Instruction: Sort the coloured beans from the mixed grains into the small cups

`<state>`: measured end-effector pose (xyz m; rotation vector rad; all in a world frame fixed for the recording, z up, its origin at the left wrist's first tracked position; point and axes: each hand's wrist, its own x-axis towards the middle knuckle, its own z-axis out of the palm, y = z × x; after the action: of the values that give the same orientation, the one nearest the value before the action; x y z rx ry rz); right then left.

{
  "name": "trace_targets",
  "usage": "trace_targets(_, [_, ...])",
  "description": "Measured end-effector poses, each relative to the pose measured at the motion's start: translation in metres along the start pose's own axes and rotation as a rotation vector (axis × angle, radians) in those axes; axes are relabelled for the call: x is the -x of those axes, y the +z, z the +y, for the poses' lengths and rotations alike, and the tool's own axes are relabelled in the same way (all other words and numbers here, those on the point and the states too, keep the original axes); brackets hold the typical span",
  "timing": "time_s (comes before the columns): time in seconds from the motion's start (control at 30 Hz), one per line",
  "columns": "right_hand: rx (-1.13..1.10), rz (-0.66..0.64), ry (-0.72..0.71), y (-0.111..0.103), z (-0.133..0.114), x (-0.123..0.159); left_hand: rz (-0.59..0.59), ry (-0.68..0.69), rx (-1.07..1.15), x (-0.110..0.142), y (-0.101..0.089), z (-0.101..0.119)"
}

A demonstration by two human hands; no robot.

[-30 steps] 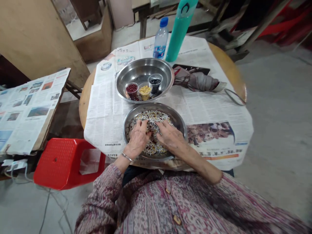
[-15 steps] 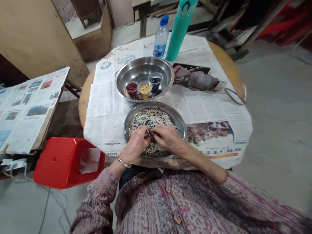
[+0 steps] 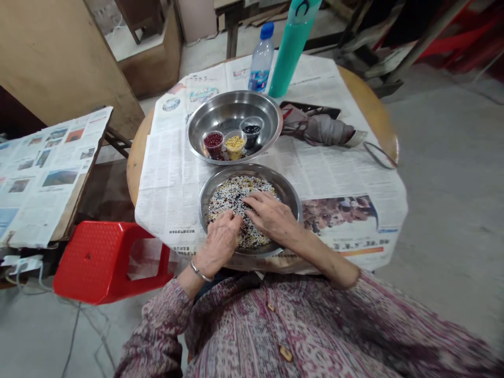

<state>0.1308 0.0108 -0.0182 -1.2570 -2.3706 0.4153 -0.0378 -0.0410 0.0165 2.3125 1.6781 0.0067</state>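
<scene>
A steel basin in front of me holds a mix of white rice-like grains with dark, yellow and red beans. At the mix's left side, my left hand is closed with its fingers curled in; what it holds, if anything, is hidden. My right hand reaches over the mix from the right, fingers stretched and slightly apart, fingertips at the beans. Just behind stands a larger steel basin with three clear cups: red beans, yellow beans and black beans.
Newspaper covers the round wooden table. Behind the basins stand a clear bottle with a blue cap and a tall green bottle. A folded grey umbrella lies to the right. A red stool is at the left.
My hands have moved apart from their close pinch over the mix. The right fingers have opened and reach farther forward; my left hand has drawn slightly back and stays closed.
</scene>
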Motion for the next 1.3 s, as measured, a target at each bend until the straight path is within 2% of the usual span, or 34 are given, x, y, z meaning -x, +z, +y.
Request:
trace_targets(0.13, [-0.039,-0.097,-0.018,0.007,-0.004,-0.013,0.198,-0.011,0.006,-0.003,0.009,-0.014])
trace_targets(0.27, [-0.215,-0.157,-0.089,0.009,-0.008,-0.005,0.327,0.023,0.076,0.004,0.014,-0.025])
trace_targets(0.37, [-0.281,-0.171,-0.202,0.011,-0.013,0.003,0.397,0.069,0.144,0.009,0.018,-0.029])
trace_targets(0.53, [-0.129,-0.165,-0.35,0.014,-0.018,-0.007,0.515,0.038,0.217,0.011,0.024,-0.028])
trace_targets(0.67, [0.043,-0.063,-0.347,0.011,-0.005,-0.036,0.551,0.013,0.246,0.012,0.025,-0.027])
trace_targets(0.77, [0.171,-0.009,-0.248,0.005,0.012,-0.049,0.53,0.01,0.241,0.011,0.025,-0.028])
trace_targets(0.83, [0.216,-0.006,-0.177,0.0,0.024,-0.047,0.493,-0.008,0.214,0.011,0.023,-0.027])
trace_targets(0.97, [0.188,-0.016,-0.14,-0.013,0.038,-0.018,0.358,-0.045,0.095,0.01,0.009,-0.021])
trace_targets(1.13, [-0.07,0.005,-0.216,-0.022,0.025,0.024,0.097,0.023,0.095,0.01,-0.003,-0.001])
trace_targets(1.2, [-0.152,0.087,-0.184,-0.021,0.018,0.033,0.018,0.095,0.107,0.006,0.0,0.009])
trace_targets(1.3, [-0.175,0.296,-0.079,-0.015,0.013,0.039,-0.046,0.253,0.068,-0.007,0.008,0.02])
